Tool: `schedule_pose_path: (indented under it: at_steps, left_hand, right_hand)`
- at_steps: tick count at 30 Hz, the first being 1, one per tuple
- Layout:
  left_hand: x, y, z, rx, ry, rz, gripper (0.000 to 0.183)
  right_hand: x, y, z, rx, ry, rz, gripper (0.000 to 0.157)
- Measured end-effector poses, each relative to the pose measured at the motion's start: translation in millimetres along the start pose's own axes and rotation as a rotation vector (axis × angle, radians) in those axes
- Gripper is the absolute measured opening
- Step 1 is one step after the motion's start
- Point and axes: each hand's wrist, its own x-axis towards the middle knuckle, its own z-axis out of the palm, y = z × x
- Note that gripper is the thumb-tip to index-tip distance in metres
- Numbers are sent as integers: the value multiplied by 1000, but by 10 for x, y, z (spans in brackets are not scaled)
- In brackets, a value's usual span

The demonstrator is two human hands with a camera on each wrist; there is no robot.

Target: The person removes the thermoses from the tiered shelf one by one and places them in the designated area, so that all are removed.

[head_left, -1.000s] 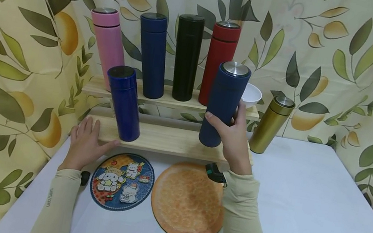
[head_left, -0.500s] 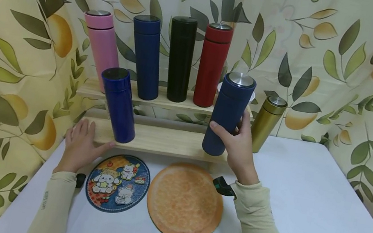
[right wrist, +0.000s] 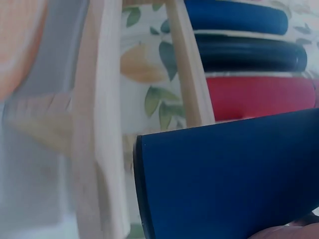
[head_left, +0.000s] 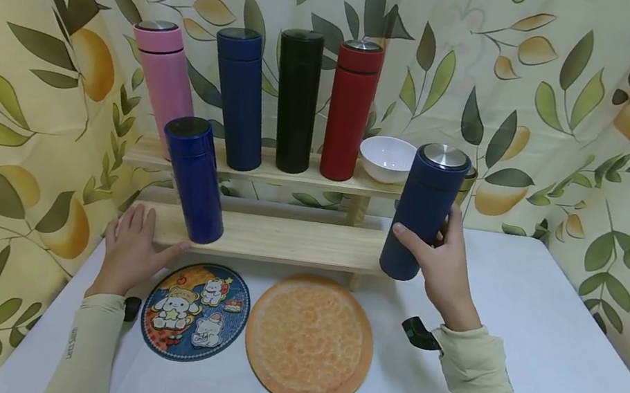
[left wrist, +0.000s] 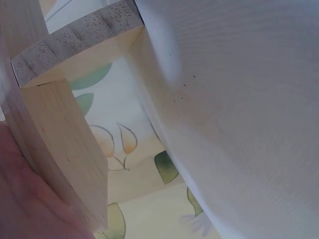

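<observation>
My right hand [head_left: 448, 275] grips a dark blue thermos [head_left: 425, 209] with a silver lid, thumb on its front. The thermos is held upright at the right end of the lower shelf of a wooden two-tier rack [head_left: 300, 242]. In the right wrist view the base of this blue thermos [right wrist: 224, 181] hangs close beside the shelf board. My left hand [head_left: 129, 255] rests on the left end of the lower shelf, thumb along its front edge; its palm [left wrist: 30, 194] is against the wood in the left wrist view. A glossy blue thermos [head_left: 196, 179] stands near it.
On the upper shelf stand a pink [head_left: 163, 78], a navy [head_left: 239, 102], a black [head_left: 296, 102] and a red thermos [head_left: 350, 111], and a white bowl [head_left: 386, 160]. A gold thermos [head_left: 466, 187] is mostly hidden. Two round mats, one cartoon [head_left: 196, 312], one orange-brown [head_left: 310, 341], lie in front.
My right hand has carried the dark blue thermos rightward and nearer from above the lower shelf to its right end, uncovering the bowl and covering the gold thermos. My left hand stays on the shelf.
</observation>
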Motion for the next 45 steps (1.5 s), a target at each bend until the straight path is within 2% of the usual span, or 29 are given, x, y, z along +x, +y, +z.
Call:
schedule_pose_path:
  at_steps: [10, 18, 24, 39, 45]
  left_hand:
    - [6, 18, 19, -7, 14, 17, 118]
    - [-49, -4, -4, 6, 23, 16, 116]
    - [-41, -16, 44, -7, 12, 10, 118]
    - [-3, -5, 25, -5, 31, 10, 118]
    - [-5, -4, 17, -4, 27, -2, 118]
  right_hand:
    - [-62, 52, -488, -128, 43, 37, 92]
    - [-76, 174, -805, -117, 60, 111, 97]
    - [-58, 283, -1015, -115, 62, 164, 100]
    - [247, 511, -1266, -104, 76, 230, 105]
    - [403, 605, -1302, -160, 61, 286, 104]
